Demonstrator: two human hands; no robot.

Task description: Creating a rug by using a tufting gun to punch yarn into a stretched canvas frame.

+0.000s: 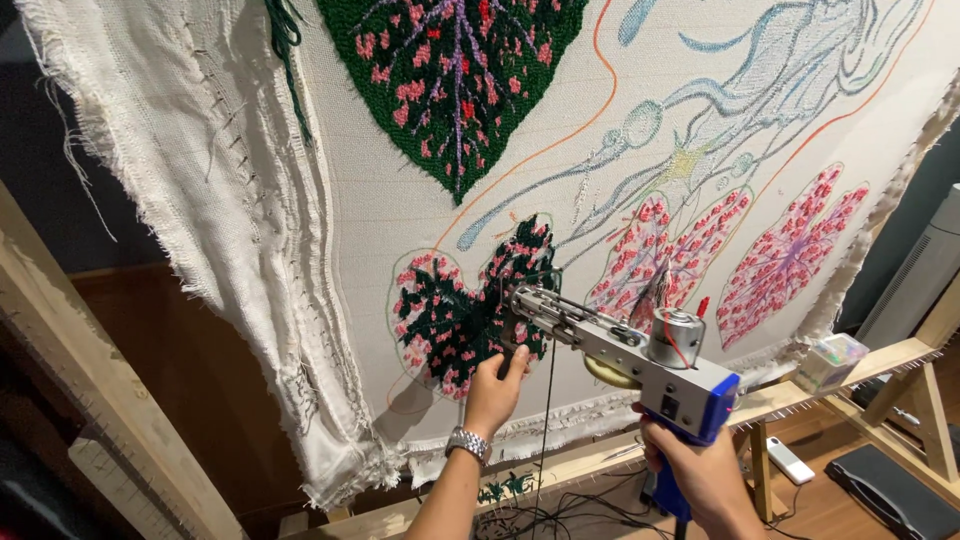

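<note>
Rug-tufting workshop: stretched cloth (400, 220) on wooden frame (90, 400), tufting gun (620, 350).

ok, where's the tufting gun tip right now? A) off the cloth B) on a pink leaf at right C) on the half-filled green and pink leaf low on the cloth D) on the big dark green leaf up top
C: the tufting gun, gripped by the right hand, has its tip on the half-filled leaf, with the left hand beside it.
</note>
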